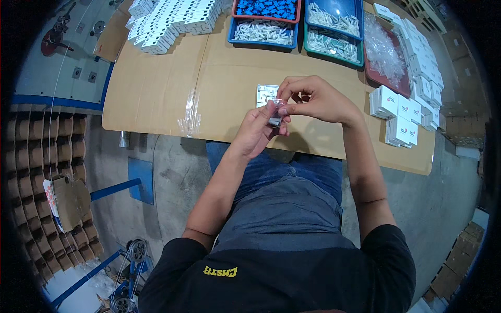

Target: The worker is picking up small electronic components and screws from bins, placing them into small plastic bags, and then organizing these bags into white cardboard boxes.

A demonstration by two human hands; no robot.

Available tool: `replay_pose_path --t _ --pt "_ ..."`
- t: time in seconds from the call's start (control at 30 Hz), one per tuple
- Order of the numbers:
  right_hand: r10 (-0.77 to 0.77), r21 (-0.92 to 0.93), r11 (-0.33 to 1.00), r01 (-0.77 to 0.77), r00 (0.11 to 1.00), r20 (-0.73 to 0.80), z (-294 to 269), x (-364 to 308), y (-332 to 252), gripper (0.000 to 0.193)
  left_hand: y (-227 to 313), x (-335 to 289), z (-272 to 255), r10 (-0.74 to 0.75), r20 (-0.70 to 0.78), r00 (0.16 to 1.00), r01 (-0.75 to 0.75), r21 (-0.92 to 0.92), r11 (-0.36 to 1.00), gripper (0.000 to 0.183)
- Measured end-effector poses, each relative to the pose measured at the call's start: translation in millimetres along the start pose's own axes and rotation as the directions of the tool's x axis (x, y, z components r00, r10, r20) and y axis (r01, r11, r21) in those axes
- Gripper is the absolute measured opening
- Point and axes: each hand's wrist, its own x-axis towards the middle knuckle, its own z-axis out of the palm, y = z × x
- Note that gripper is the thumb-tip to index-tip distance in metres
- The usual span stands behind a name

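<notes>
Just above the table's near edge, my left hand (254, 129) pinches a small clear plastic bag (277, 106) between thumb and fingers. Something small and greyish shows low in the bag; its kind is too small to make out. My right hand (317, 99) is closed at the bag's upper right edge, thumb and fingertips together on the plastic. Behind the hands, a white square plate (264, 93) with small dark marks lies on the cardboard, partly covered by my fingers.
Cardboard (156, 88) covers the table. At the back stand a red tray of blue pieces (266, 9), a blue tray of white pieces (263, 34) and a green tray (334, 47). Stacked white units (177, 23) are left, more white stacks (402, 130) right, beside a red tray of clear bags (383, 52).
</notes>
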Motion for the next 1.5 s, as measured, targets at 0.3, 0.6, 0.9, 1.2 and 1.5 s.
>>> replay_pose_path --t 0.3,0.6,0.9,1.2,1.5 --pt "-0.025 0.008 1.000 0.025 0.999 -0.031 2 12 14 0.015 -1 5 -10 -0.092 0.006 0.996 0.091 -0.213 0.973 0.052" --pt "-0.021 -0.012 1.000 0.020 0.999 -0.039 6 25 22 0.017 1 6 -22 -0.120 -0.062 0.991 0.107 -0.190 0.976 0.047" --pt "0.116 -0.007 0.993 -0.117 0.992 -0.037 -8 54 51 0.018 -7 7 -38 -0.144 -0.032 0.989 0.135 -0.194 0.972 0.050" --pt "-0.074 -0.659 0.672 -0.338 0.855 -0.514 -80 117 156 0.018 -14 -1 -35 -0.126 0.004 0.992 0.125 -0.155 0.980 0.049" --pt "-0.301 -0.829 0.536 -0.158 0.882 -0.363 -106 131 197 0.020 -12 -9 -39 -0.142 -0.013 0.990 0.139 -0.120 0.983 0.054"
